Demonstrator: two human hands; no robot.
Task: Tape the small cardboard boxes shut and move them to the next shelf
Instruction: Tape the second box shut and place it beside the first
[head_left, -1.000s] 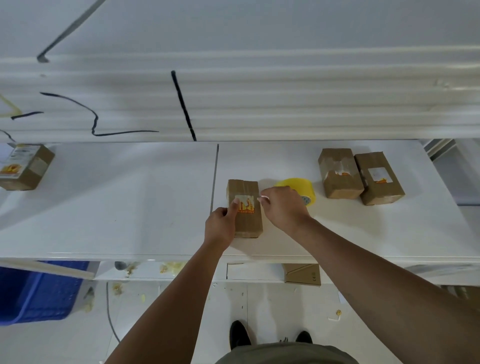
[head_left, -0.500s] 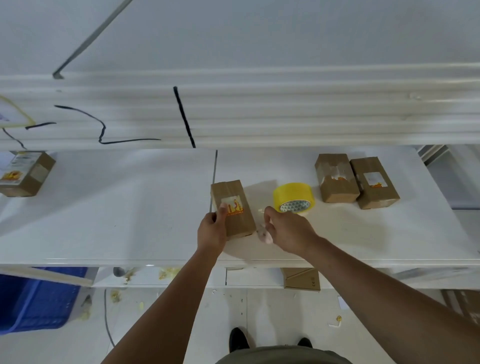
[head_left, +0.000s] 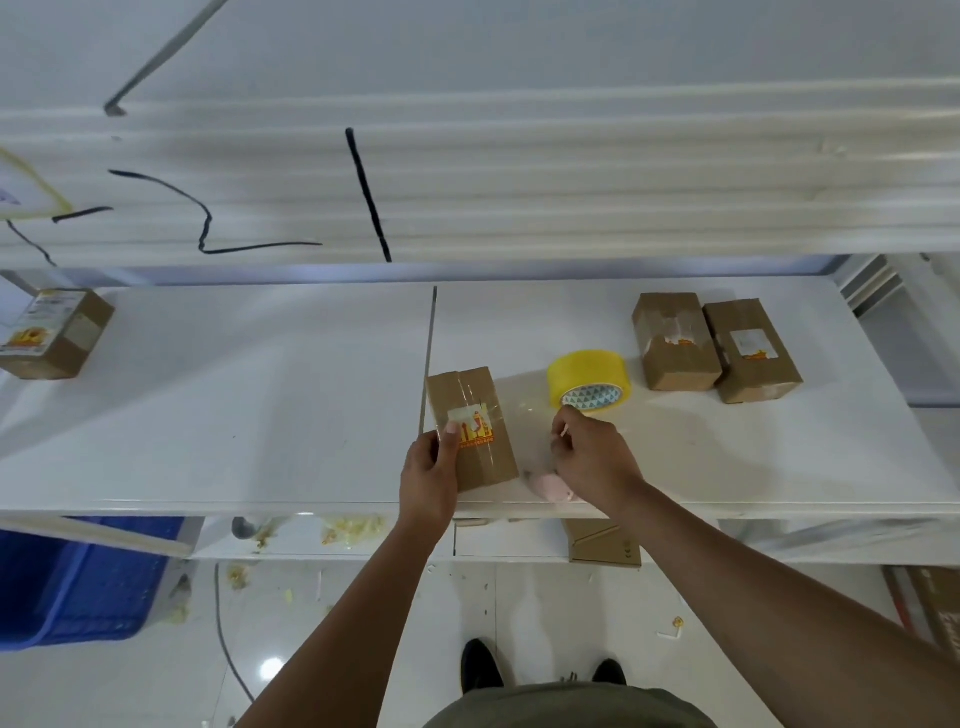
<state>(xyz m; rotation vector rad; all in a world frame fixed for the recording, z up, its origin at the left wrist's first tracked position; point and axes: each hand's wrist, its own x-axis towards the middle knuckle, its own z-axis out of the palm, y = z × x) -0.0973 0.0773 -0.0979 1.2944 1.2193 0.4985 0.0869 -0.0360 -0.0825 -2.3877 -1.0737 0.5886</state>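
Box (head_left: 470, 428) on shelf (head_left: 260, 389) by front edge; left hand (head_left: 428, 467) grips its near end. Right hand (head_left: 592, 457) curled, apparently pinching tape (head_left: 522, 410) stretched off it. Taping step; next, press strip flat, cut.

Bright, even overhead light; soft shadows on shelf (head_left: 260, 395), glare spot on floor (head_left: 270, 667). Wide-angle bending at edges, slight overall softness.
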